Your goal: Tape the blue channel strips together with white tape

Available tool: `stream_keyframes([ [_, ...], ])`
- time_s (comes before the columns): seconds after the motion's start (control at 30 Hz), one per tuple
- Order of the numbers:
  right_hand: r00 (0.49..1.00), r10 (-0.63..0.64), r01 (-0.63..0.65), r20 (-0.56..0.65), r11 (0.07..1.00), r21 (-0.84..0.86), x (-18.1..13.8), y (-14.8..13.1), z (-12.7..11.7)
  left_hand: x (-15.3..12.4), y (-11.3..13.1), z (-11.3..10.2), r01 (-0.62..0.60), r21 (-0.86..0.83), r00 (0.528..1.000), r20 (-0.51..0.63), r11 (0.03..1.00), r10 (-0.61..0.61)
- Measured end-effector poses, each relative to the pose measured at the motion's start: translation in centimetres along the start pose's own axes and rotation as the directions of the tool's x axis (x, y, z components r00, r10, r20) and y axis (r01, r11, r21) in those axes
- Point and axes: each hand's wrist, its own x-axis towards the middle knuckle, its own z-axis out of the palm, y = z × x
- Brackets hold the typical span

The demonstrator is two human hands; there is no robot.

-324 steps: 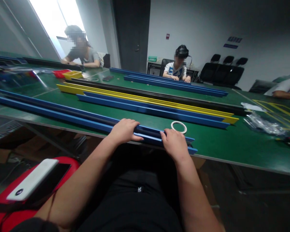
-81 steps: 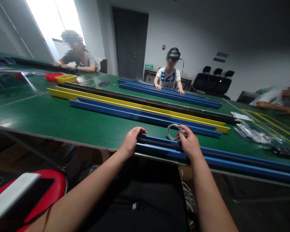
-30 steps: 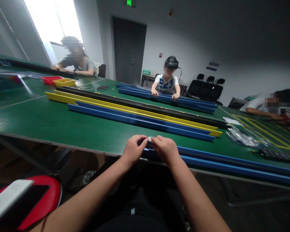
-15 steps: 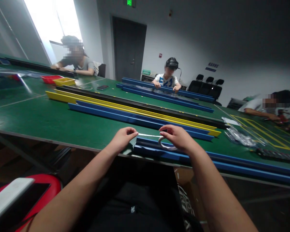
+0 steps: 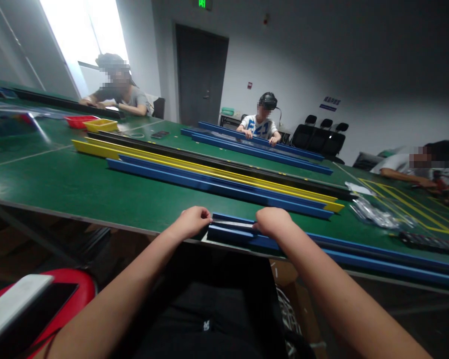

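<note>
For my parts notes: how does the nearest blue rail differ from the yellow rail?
The nearest blue rail lies at the near side of the table; the yellow rail, farther back. The blue rail leaves the picture at right; the yellow rail shows both ends. The left hand and right hand stretch a white strip at the blue rail's left end; neither touches the yellow rail. Both are long and straight.

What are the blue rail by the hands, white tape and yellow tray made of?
Blue rail: perhaps coated metal, satin; straight, thin edges catch soft light. White tape: thin, pale strip, maybe paper or plastic, finish unclear. Yellow tray: probably smooth plastic, evenly coloured.
</note>
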Motion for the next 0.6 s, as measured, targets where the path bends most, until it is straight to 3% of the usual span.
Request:
stream_keyframes([
  [0.13, 0.997, 0.044, -0.043, 0.071, 0.999, -0.018, 0.5, -0.8, 0.3, 0.0, 0.4, 0.0, 0.018, 0.123, 0.999, -0.052, 0.992, -0.012],
  [0.33, 0.990, 0.060, -0.056, 0.129, 0.998, -0.029, 1.2, -1.0, 0.7, 0.0, 0.7, -0.1, 0.029, 0.156, 0.999, -0.033, 0.987, -0.024],
  [0.6, 0.984, -0.118, 0.112, 0.137, 0.993, 0.045, 0.7, 2.0, 0.5, 0.2, 0.1, -0.1, 0.017, 0.167, 0.999, -0.030, 0.986, -0.013],
])
